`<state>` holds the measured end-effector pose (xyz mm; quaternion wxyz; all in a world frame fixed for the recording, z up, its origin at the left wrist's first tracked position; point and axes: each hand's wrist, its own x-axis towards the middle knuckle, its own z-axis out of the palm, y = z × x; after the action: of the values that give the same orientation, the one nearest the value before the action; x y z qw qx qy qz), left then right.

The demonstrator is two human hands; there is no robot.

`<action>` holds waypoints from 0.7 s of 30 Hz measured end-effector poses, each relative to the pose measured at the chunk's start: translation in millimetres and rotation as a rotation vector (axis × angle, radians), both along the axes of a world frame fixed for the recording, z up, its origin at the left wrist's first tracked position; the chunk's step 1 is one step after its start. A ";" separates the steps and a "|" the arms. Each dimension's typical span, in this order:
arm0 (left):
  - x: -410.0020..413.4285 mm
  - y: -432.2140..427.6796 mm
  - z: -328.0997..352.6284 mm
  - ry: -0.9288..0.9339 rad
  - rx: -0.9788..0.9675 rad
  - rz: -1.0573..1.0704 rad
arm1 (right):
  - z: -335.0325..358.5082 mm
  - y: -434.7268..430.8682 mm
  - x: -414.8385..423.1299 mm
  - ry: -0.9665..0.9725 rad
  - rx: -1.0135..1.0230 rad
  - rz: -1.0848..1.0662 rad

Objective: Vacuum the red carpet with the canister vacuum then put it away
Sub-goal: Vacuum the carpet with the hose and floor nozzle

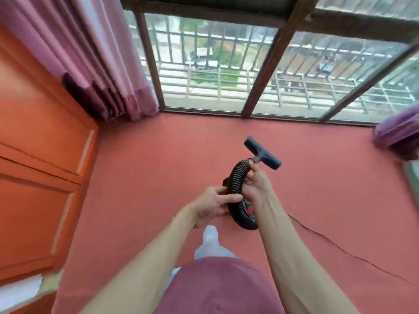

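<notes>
A: Hands first, quick.
B: Left hand (212,206) grips the black ribbed hose (235,175) at its lower bend, fingers (218,190) curled round it with the thumb across the front. Right hand (255,185) holds the same hose higher up, curled closed on it, one finger up by the nozzle joint.
A: Nozzle?
B: Grey floor nozzle (264,152) sits just beyond the right fingers, on the end of the hose. Can't tell if it touches the floor.
A: Canister?
B: Only a small red part (249,206) shows, just under the right fingers, behind the hose loop. The rest is hidden.
A: Carpet?
B: Red carpet (158,166) lies below and all around the fingers, running up to the window (226,64).
A: Anything else?
B: A thin black cord (340,248) trails over the carpet, right of the fingers. A pink curtain (102,53) and an orange cabinet (34,155) stand well left. One white-covered foot (209,234) is below the left fingers.
</notes>
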<state>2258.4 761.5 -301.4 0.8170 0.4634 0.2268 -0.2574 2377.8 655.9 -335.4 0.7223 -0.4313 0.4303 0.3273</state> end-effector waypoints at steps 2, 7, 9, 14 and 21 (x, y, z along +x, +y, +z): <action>25.5 -13.2 1.5 -0.005 0.028 -0.081 | -1.1 -23.8 13.6 -0.030 0.051 -0.108; 78.2 -54.4 -2.3 0.017 0.078 -0.201 | 4.0 -81.5 35.6 -0.010 0.108 -0.373; 91.2 -72.0 -3.0 0.024 0.111 -0.269 | 5.1 -101.9 37.8 -0.015 0.129 -0.449; 109.8 -94.9 -7.5 -0.030 0.211 -0.422 | 11.1 -129.7 30.8 -0.036 0.131 -0.617; 149.2 -87.3 -11.4 -0.192 0.324 -0.694 | 4.8 -138.9 20.5 -0.070 0.122 -0.932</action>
<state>2407.6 674.2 -312.8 0.6154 0.6574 0.0168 -0.4346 2398.3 517.0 -330.6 0.8303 -0.1597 0.5335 -0.0220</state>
